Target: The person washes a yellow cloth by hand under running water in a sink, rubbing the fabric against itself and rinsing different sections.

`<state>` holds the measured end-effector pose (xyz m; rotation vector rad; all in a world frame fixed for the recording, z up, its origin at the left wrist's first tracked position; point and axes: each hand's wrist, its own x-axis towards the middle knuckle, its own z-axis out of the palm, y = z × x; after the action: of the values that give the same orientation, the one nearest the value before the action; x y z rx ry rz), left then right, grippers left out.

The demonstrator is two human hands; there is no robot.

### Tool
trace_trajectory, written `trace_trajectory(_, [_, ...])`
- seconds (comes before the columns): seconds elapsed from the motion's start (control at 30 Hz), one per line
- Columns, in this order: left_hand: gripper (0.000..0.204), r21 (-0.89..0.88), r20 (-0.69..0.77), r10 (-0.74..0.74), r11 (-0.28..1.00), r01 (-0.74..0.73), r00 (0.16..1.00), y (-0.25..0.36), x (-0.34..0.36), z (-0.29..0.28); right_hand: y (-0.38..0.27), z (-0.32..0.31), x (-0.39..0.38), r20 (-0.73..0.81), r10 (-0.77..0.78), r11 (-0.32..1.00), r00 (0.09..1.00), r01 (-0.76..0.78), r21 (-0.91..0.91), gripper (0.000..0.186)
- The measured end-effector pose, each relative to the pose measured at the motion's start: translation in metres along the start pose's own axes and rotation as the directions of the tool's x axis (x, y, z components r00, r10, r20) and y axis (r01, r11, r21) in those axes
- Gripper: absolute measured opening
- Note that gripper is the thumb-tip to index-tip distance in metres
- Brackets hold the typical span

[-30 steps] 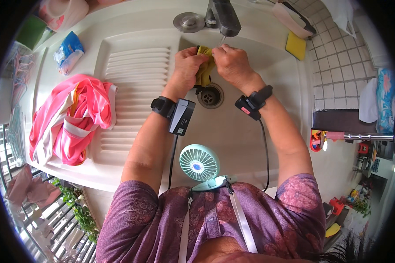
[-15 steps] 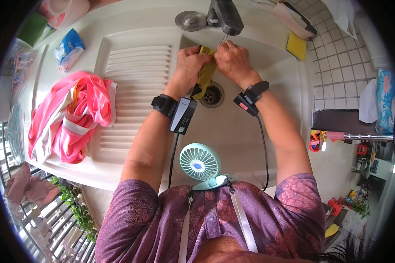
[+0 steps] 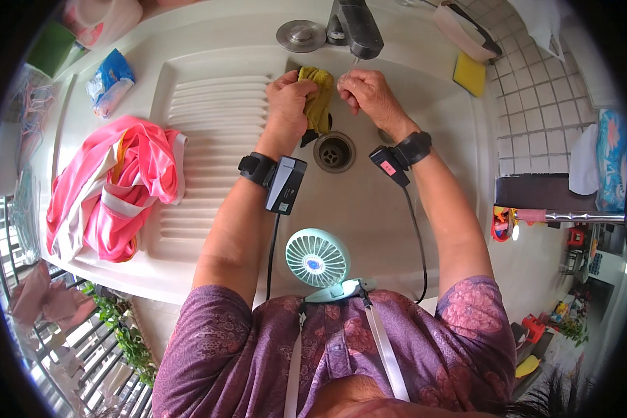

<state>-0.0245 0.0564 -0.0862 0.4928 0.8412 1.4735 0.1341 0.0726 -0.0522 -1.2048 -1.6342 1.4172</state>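
Observation:
A wet yellow cloth (image 3: 318, 97) with a dark edge hangs over the sink basin (image 3: 369, 230), gripped in my left hand (image 3: 288, 104). My right hand (image 3: 369, 94) is apart from the cloth, to its right, by the thin water stream under the dark faucet (image 3: 359, 31). Its fingers are curled in, and I see nothing in them. Below the hands lies the round drain (image 3: 334, 152). Both wrists wear black straps with small cabled boxes.
A pink and white garment (image 3: 136, 188) lies on the ribbed washboard (image 3: 219, 132) side at left. Behind it is a blue and clear plastic packet (image 3: 110, 83). A yellow sponge (image 3: 469, 74) stands at the right rim. A mint fan (image 3: 318, 258) hangs at my chest.
My right hand has come off the yellow cloth and moved slightly right. My left hand has shifted a little left with the cloth, which now hangs bunched from it.

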Motion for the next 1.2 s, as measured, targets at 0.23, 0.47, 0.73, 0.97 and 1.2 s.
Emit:
trace_trajectory(0.23, [0.008, -0.057, -0.062, -0.047, 0.997, 0.044, 0.997, 0.003, 0.001, 0.001, 0.004, 0.001, -0.001, 0.061, 0.029, 0.975, 0.998, -0.042, 0.220, 0.022])
trace_trajectory(0.47, [0.007, -0.092, -0.088, -0.026, 0.996, 0.018, 0.996, 0.004, 0.001, -0.001, 0.011, -0.005, -0.002, 0.072, 0.052, 0.992, 0.996, -0.059, 0.107, 0.014])
trace_trajectory(0.73, [0.007, -0.087, -0.088, -0.012, 0.996, 0.005, 0.996, 0.005, 0.001, -0.001, 0.006, 0.001, -0.001, 0.014, 0.117, 0.968, 0.993, -0.117, 0.220, 0.014])
trace_trajectory(0.97, [0.006, -0.061, -0.083, -0.003, 0.998, -0.002, 0.997, 0.003, 0.003, -0.003, 0.019, -0.008, 0.003, 0.197, 0.075, 0.911, 0.978, -0.147, 0.385, 0.016])
trace_trajectory(1.2, [0.007, -0.055, -0.066, -0.017, 0.998, 0.013, 0.998, 0.003, 0.002, -0.006, 0.023, -0.003, -0.001, 0.156, 0.195, 0.838, 0.968, -0.247, 0.487, 0.028])
